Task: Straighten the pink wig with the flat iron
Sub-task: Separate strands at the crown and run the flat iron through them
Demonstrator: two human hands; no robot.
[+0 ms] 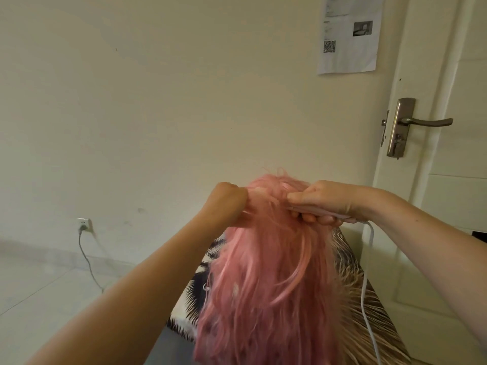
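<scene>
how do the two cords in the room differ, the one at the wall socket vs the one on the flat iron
The grey cord hangs from the wall socket on the left and trails along the floor. The white cord leaves the flat iron, which the right hand holds, and drops down on the right. Both hang slack.

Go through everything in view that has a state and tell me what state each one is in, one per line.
pink wig: held up, strands hanging down, messy
flat iron: gripped, at the wig's top
right hand: closed on the flat iron
left hand: pinching hair at the top
white cord: hanging slack
wall plug: plugged in
door: shut
</scene>
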